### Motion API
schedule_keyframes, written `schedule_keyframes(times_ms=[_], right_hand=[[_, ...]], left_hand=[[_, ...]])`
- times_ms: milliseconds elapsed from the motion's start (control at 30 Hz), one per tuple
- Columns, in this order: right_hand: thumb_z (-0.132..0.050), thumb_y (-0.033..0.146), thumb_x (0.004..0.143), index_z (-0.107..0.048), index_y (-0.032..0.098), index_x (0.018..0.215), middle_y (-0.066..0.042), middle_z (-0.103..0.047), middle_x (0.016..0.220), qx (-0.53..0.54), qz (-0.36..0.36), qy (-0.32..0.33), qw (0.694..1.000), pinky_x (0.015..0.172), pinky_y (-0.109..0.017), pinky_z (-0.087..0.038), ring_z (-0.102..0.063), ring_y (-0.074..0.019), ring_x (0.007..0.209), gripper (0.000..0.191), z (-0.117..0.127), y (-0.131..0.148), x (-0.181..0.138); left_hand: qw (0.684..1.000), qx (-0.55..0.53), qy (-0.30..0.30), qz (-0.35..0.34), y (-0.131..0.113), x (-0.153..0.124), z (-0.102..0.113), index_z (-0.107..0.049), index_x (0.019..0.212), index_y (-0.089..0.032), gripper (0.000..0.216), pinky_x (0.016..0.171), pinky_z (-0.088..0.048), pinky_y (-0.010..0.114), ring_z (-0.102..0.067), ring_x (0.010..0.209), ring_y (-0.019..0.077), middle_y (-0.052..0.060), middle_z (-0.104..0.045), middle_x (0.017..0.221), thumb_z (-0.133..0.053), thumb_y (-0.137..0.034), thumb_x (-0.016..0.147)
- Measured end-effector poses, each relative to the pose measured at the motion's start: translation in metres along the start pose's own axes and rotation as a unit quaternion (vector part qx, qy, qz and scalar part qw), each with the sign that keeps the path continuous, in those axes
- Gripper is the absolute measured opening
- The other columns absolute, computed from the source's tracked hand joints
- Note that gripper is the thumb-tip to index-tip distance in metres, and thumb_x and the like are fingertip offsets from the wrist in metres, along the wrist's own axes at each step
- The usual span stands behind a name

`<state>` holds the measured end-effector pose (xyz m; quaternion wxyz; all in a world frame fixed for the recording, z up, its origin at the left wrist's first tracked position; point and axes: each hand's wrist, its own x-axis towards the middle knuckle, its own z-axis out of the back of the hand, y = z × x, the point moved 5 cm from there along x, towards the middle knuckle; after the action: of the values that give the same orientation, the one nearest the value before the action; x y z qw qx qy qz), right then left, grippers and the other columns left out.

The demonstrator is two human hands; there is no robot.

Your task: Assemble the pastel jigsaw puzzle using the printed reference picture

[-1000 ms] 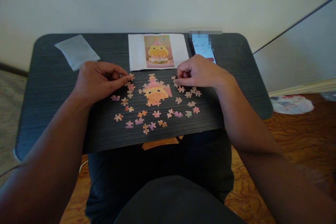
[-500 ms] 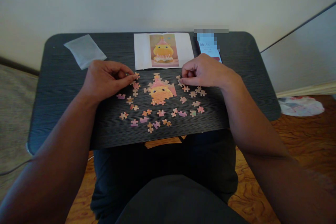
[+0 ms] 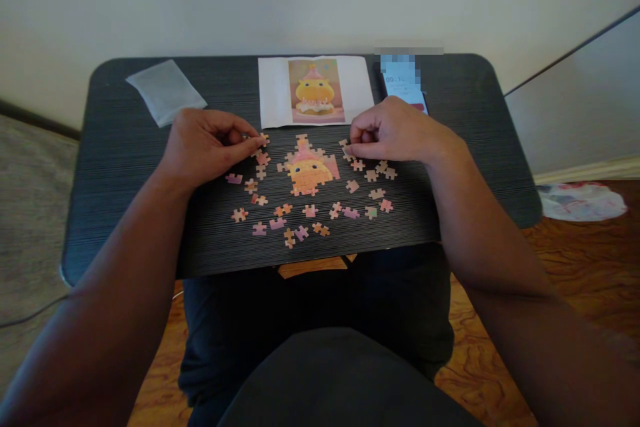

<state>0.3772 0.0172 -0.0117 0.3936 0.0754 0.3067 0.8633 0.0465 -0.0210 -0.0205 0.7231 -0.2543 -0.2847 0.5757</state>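
My left hand point(image 3: 203, 147) is closed at the left of a partly joined jigsaw point(image 3: 311, 170), thumb and forefinger on a small puzzle piece point(image 3: 265, 139). My right hand point(image 3: 393, 135) is at the jigsaw's right, its fingers pinched on a pale puzzle piece point(image 3: 345, 147) that they partly cover. The joined part shows a yellow face with two eyes under a pink hat, and its outline is uneven. Loose pieces lie around it, among them a purple piece point(image 3: 233, 179) on the left and a greenish piece point(image 3: 371, 213) on the lower right.
A printed picture sheet point(image 3: 275, 93) lies behind the jigsaw on the dark table point(image 3: 120, 213). A translucent bag point(image 3: 167, 93) is at the back left, and a phone point(image 3: 401, 83) with a lit timer screen at the back right. Beyond the table's right edge a plastic bag point(image 3: 583, 201) rests on the floor.
The whole view has shifted slightly, so everything appears a little higher and farther right. Both hands remain at the same pieces, and the joined part looks the same.
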Motion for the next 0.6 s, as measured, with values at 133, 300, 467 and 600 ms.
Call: schedule_keyframes(times_ms=[133,300,467,600], right_hand=[[-0.082,0.047,0.096,-0.082,0.022,0.086,0.003,-0.068,0.070,-0.014,0.005,-0.004,1.000,0.076,-0.037,-0.040,-0.058,-0.0142,0.067,0.027,0.0007,0.0013,-0.0003],[-0.080,0.047,0.096,-0.079,0.021,0.083,0.003,-0.068,0.069,-0.017,0.001,0.003,1.000,0.073,-0.036,-0.038,-0.057,-0.0133,0.065,0.029,0.0011,0.0020,-0.0002],[-0.082,0.051,0.096,-0.080,0.023,0.085,0.002,-0.068,0.070,-0.006,-0.011,0.009,1.000,0.077,-0.038,-0.041,-0.058,-0.0146,0.066,0.030,-0.0002,0.0008,-0.0002],[-0.082,0.056,0.096,-0.081,0.024,0.087,0.002,-0.067,0.067,-0.003,-0.016,0.003,1.000,0.075,-0.039,-0.043,-0.056,-0.0156,0.064,0.033,-0.0002,0.0003,-0.0007]], left_hand=[[1.000,-0.006,0.003,0.002,-0.0012,-0.0001,-0.0007,-0.089,0.101,-0.019,0.027,0.055,-0.030,0.033,-0.045,0.058,0.0105,-0.001,-0.064,0.067,-0.087,-0.045,0.095],[1.000,-0.003,0.015,0.022,0.0020,0.0002,-0.0022,-0.087,0.103,-0.019,0.032,0.057,-0.032,0.034,-0.046,0.060,0.0115,0.000,-0.068,0.070,-0.085,-0.050,0.095],[0.999,-0.002,0.031,0.030,0.0024,0.0002,-0.0032,-0.086,0.105,-0.018,0.036,0.058,-0.031,0.035,-0.044,0.062,0.0119,-0.001,-0.068,0.071,-0.083,-0.053,0.096],[0.999,-0.007,0.035,0.021,0.0015,0.0007,-0.0034,-0.086,0.106,-0.017,0.033,0.060,-0.030,0.035,-0.042,0.063,0.0118,-0.001,-0.068,0.070,-0.084,-0.049,0.097]])
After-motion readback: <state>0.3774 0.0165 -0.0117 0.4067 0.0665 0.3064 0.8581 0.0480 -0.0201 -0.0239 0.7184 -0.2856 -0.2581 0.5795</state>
